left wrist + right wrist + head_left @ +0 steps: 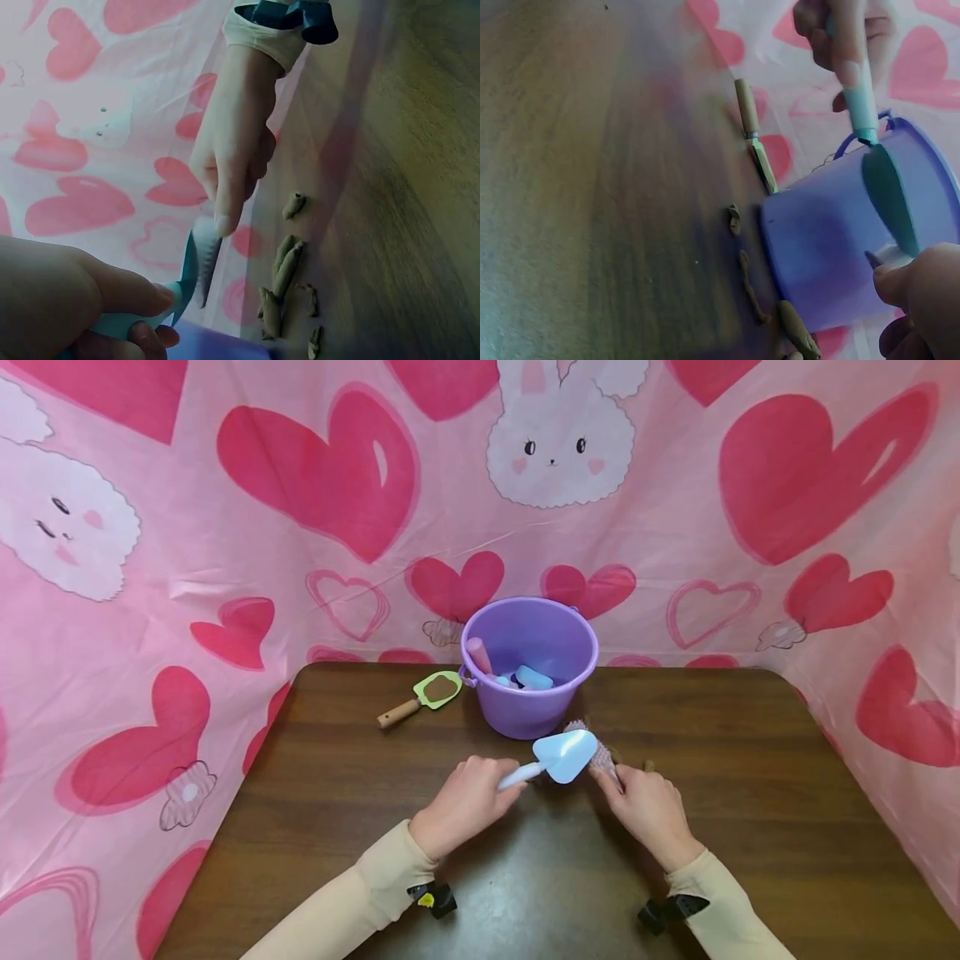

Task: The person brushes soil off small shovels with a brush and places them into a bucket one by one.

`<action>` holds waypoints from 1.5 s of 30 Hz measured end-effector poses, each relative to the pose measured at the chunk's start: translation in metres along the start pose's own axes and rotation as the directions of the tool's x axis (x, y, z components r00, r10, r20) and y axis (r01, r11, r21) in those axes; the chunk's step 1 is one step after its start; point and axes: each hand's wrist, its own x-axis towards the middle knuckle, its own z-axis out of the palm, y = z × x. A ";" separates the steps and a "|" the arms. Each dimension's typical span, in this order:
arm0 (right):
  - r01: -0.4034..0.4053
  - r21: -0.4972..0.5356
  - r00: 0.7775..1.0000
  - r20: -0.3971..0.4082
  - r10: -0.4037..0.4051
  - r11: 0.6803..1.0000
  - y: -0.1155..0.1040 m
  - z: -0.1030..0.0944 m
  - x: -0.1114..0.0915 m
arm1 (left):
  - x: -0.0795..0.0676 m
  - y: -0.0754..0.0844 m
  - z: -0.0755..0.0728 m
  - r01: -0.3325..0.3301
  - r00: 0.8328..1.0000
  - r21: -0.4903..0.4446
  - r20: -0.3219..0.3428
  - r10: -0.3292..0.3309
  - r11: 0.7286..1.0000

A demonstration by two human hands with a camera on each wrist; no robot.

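Note:
My left hand (467, 799) grips the handle of a small light blue trowel (566, 755), its blade pointing right over the table. My right hand (651, 806) pinches a greyish, textured cloth (604, 760) just behind the blade's right edge. In the left wrist view the cloth (206, 255) lies right at the blade (187, 274). The right wrist view has the trowel blade (891, 199) reaching down to the fingers of the right hand (930, 296). Part of the cloth is hidden behind the blade.
Behind the hands stands a purple bucket (517, 714) with a pink piece (477, 653) and a light blue piece (534, 677) inside. To its left lies a green scoop (440, 688) with a wooden handle. Several brown clay-like pieces (285, 270) lie on the wooden table (337, 827).

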 end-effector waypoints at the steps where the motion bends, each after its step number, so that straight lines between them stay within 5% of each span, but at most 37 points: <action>1: 0.004 -0.002 1.000 0.004 -0.004 1.000 -0.001 0.001 0.000 | 0.000 0.000 0.000 -0.007 1.000 0.009 -0.008 0.008 1.000; 10: 0.086 0.026 0.995 0.043 -0.087 0.996 -0.019 0.014 -0.007 | 0.009 0.004 0.004 -0.013 0.999 0.064 -0.046 0.016 0.998; 15: 0.039 0.026 0.998 0.055 -0.041 0.999 -0.016 0.007 -0.005 | 0.008 0.002 0.003 -0.023 0.998 0.083 -0.049 0.028 0.996; 22: -0.018 0.011 0.999 -0.036 0.019 1.000 -0.001 -0.007 0.001 | 0.007 0.000 -0.004 -0.009 0.999 0.070 -0.048 0.013 0.997; 31: 0.026 0.078 0.992 0.119 -0.035 0.997 -0.014 0.003 -0.003 | 0.007 0.004 0.000 -0.025 0.998 0.065 -0.063 0.030 0.998; 39: -0.002 0.017 1.000 0.006 0.002 1.000 -0.001 -0.010 0.001 | 0.002 0.001 -0.001 0.004 0.998 0.055 -0.058 -0.001 0.999; 45: -0.093 0.085 0.988 0.129 0.082 0.992 0.010 -0.016 0.001 | 0.001 0.005 -0.006 0.011 0.999 0.043 -0.050 -0.009 0.999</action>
